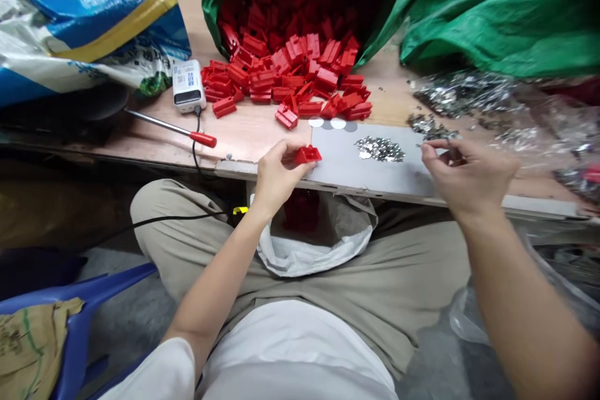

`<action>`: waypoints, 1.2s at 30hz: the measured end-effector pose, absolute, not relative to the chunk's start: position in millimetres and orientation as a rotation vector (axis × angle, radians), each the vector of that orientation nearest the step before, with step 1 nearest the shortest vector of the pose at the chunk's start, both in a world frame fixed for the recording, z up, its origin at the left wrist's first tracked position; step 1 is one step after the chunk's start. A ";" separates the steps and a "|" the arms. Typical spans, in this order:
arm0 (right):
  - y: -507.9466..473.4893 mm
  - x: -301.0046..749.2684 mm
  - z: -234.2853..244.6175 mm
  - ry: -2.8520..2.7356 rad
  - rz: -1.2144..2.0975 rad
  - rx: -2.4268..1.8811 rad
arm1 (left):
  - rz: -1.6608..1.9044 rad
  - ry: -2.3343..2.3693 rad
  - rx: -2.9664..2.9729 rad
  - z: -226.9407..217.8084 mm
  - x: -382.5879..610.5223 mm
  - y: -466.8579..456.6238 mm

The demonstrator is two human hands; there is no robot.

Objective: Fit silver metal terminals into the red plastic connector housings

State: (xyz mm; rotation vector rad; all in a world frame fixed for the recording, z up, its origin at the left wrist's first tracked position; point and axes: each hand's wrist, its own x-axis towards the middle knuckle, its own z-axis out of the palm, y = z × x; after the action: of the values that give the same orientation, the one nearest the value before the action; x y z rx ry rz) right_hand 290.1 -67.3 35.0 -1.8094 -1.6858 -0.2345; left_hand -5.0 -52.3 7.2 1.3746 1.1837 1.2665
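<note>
Between the thumb and fingers of my left hand (pixel 277 176) is a red plastic part (pixel 308 154), held at the table's front edge. My right hand (pixel 471 176) is closed in a pinch at the right end of the grey sheet (pixel 328 165); whatever its fingertips hold is too small to make out. A small heap of shiny metal pieces (pixel 380 149) lies on the sheet between my hands. Another little pile of metal pieces (pixel 432 127) sits just beyond my right fingertips. Many more red parts (pixel 281 75) spill toward me from a green bag (pixel 213 6).
A screwdriver (pixel 202 139) with a red handle lies left, near a white cabled device (pixel 188 84). A blue-and-white sack (pixel 107 19) stands at back left. Below the table edge, an open white bag (pixel 300 260) sits between my legs. Clear plastic bags (pixel 529 119) lie right.
</note>
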 end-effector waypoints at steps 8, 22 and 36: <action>-88.1 188.9 56.5 -1.159 0.834 -1.488 | 1.435 1.272 1.480 22.3 20.5 -83.8; -92.0 175.7 57.8 -1.481 0.597 -1.630 | 1.546 1.164 1.930 37.8 32.6 -92.3; -88.1 211.6 61.7 -1.112 1.711 -1.304 | 1.459 1.011 1.740 42.8 25.9 -97.8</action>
State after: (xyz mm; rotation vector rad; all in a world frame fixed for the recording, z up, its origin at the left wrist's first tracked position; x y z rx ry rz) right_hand 211.6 -88.1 61.7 -1.3035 -1.1120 1.7112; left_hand 25.9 -97.8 42.8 1.7405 1.0114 1.4585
